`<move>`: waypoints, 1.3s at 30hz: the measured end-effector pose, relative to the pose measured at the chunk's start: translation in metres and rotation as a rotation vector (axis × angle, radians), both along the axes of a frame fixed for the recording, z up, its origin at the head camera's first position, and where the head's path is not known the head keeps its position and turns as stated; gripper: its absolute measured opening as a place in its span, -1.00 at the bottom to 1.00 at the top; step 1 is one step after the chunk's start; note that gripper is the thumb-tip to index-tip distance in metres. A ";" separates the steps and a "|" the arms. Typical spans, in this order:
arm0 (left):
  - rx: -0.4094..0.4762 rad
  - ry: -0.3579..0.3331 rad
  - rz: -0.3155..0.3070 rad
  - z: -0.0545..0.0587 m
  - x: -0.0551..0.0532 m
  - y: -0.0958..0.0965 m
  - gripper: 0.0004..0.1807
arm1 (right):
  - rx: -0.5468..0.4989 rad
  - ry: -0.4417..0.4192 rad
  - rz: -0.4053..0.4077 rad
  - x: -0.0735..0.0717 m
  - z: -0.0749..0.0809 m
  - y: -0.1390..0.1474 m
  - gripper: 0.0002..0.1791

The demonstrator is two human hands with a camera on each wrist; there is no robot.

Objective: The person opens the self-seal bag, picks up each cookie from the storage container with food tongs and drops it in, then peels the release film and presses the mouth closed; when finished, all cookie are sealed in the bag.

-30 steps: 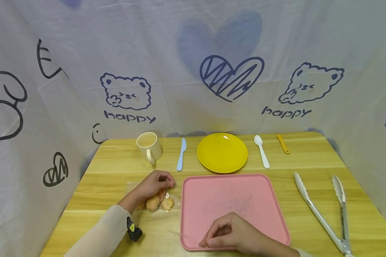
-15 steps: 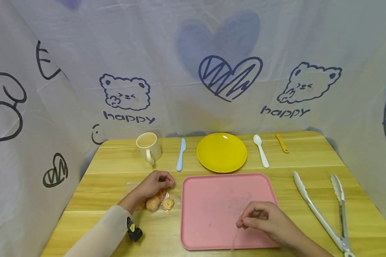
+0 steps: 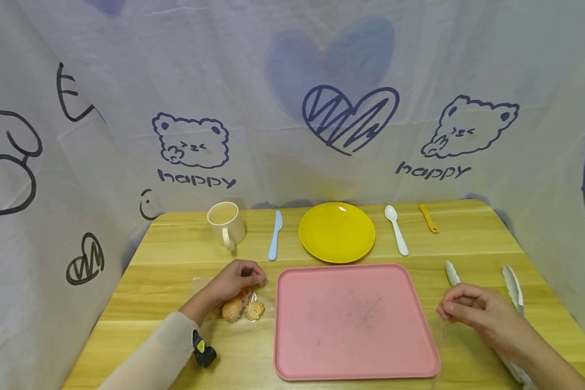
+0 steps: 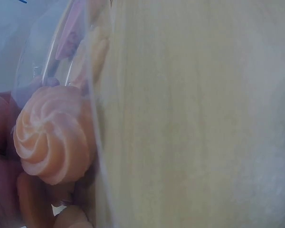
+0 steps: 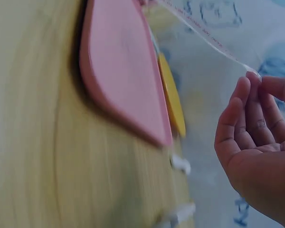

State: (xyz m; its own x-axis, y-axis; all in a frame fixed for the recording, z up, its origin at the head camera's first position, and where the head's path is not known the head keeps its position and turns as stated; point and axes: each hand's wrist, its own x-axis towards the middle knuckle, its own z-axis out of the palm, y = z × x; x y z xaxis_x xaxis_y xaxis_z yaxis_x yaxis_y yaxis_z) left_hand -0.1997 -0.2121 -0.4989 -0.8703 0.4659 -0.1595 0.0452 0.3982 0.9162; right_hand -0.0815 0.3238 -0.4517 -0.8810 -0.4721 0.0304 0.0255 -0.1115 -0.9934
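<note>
My left hand is over a clear plastic bag left of the pink tray, fingers and thumb pinching its upper side. Swirled butter cookies lie inside the bag; one cookie fills much of the bag's part in the left wrist view. Raised over the tongs, my right hand pinches one end of a thin clear strip with red print between thumb and fingertips. The strip trails away from the fingers, and its far end is out of the right wrist view.
The pink tray lies in the middle, with a yellow plate behind it. Metal tongs lie at right, partly hidden by my hand. Along the back are a cream mug, blue knife, white spoon and small orange-yellow utensil.
My right hand has moved right across the tray, from its front edge to above the tongs, with the strip trailing from its fingers. The left hand and the bag stay in place.
</note>
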 end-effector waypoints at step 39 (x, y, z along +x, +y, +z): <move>0.007 -0.018 0.011 -0.003 -0.001 0.001 -0.84 | 1.002 0.324 -0.343 -0.071 -0.025 0.017 -0.91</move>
State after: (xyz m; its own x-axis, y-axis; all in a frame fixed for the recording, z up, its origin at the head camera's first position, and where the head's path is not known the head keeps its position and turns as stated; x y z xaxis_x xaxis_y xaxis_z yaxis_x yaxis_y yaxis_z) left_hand -0.2011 -0.2114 -0.5019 -0.8724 0.4575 -0.1723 0.0240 0.3921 0.9196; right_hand -0.1522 0.3405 -0.4771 -0.9892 -0.1444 0.0238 -0.1303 0.7951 -0.5923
